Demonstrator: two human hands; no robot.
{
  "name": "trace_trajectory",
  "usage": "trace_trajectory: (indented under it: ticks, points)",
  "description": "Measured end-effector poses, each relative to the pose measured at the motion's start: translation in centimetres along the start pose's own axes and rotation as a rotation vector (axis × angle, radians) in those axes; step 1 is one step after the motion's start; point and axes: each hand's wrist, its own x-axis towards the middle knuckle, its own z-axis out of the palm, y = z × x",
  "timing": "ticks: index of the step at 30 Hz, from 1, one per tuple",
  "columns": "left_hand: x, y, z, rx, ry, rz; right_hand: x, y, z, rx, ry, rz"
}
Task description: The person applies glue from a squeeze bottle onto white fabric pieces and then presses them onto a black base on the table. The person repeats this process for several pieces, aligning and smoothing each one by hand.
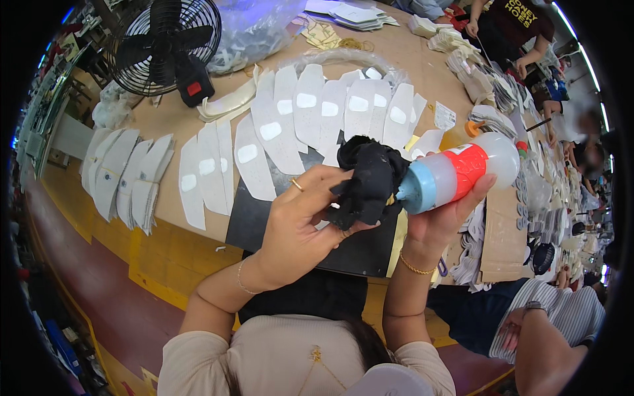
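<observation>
My left hand (pixel 297 224) is closed around a bunched black cloth (pixel 373 178), raised above the table's front edge. In my right hand (pixel 439 224) lies a squeeze bottle (pixel 505 158) with a translucent body, a red band and a light blue cap. The bottle is tilted on its side, its nozzle pointing left against the cloth; whether the tip touches or enters the cloth I cannot tell. Behind them, pale grey shaped pieces (pixel 251 155) with white patches are fanned out across the table, some overlapping a black board (pixel 290 231).
Stacks of similar pieces (pixel 125 178) lie at the table's left end. A black fan (pixel 165 46) and a clear plastic bag (pixel 254 33) stand at the back. More piled pieces (pixel 475 72) line the right side, with an orange-capped container (pixel 473 127). Other people work on the right.
</observation>
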Motion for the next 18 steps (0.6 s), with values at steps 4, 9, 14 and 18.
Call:
trace_trajectory:
  ticks: [4, 9, 14, 18]
  points:
    - [0.3, -0.1, -1.1, 0.214, -0.045, 0.153, -0.6, -0.3, 0.2, -0.027, 0.001, -0.008]
    - [0.8, 0.4, -1.7, 0.205, -0.125, 0.201, -1.2, -0.9, 0.8, -0.015, -0.033, 0.044]
    - [0.9, 0.5, -1.6, 0.202, -0.217, 0.211, -1.2, -0.6, 0.6, -0.033, -0.043, 0.096]
    - [1.3, -0.5, -1.3, 0.277, -0.196, 0.416, -1.1, -0.4, 0.8, -0.007, -0.042, 0.161]
